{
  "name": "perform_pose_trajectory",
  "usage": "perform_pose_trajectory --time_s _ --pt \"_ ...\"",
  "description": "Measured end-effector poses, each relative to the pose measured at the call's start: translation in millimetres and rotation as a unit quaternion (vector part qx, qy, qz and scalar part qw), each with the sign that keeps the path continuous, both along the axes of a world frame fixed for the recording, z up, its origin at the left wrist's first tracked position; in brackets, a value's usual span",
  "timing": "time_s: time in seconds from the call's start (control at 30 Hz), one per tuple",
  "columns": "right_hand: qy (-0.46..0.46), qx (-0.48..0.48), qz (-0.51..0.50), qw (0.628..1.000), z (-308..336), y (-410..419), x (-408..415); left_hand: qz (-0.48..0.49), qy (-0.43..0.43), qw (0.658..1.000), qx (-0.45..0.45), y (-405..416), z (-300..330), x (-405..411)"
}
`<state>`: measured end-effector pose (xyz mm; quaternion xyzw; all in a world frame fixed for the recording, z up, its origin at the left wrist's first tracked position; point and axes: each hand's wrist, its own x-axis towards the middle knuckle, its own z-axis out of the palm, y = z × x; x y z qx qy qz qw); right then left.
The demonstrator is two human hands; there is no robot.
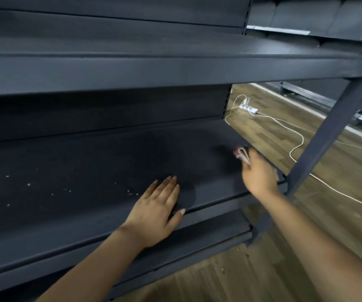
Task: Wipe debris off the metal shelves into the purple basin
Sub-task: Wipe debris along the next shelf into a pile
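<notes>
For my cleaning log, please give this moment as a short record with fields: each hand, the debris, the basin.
left hand: flat, fingers straight, resting on the shelf near its front edge
right hand: grips a pale cloth at the shelf's right end
debris: pale crumbs on the shelf's left part
purple basin: not in view

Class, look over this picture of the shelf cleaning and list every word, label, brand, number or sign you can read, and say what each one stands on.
None: no readable text shows anywhere in the picture.
The dark metal shelves carry no label or number.
The cloth gripped by the right hand shows no print; it is blurred.
The white power strip on the floor is too small to tell any marking.
</notes>
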<state>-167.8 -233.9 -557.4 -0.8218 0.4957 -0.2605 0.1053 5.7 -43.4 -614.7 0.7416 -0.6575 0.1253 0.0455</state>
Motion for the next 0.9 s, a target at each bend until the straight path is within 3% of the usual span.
perform_pose_trajectory --time_s 0.07,0.17,0.27,0.37,0.63,0.8,0.9 --pt "0.031 0.029 -0.024 0.999 -5.6 -12.6 -12.7 -0.016 -0.002 1.0 -0.016 -15.0 -1.2 -4.3" --pt "0.066 0.094 -0.022 0.993 -28.4 -20.7 -11.8 -0.005 0.052 0.997 0.049 -22.5 -8.7 -3.4" --pt "0.106 0.077 0.01 0.991 -49.8 -18.3 7.0 0.016 0.041 0.997 0.057 -22.9 -12.2 -1.9" --pt "0.101 0.064 0.064 0.991 -44.2 -8.4 40.1 0.017 0.07 0.996 0.056 -23.8 -15.5 -1.8" --pt "0.085 0.191 0.229 0.951 -30.2 57.5 150.5 0.082 0.076 0.993 0.048 -20.3 -17.1 -6.6" --pt "0.035 0.225 0.213 0.95 -20.0 53.1 150.2 0.098 0.082 0.991 0.049 -19.6 -12.6 -8.0" --pt "0.045 0.153 0.151 0.975 -20.3 26.8 122.4 0.089 0.085 0.99 0.075 -21.6 -13.5 -8.1"
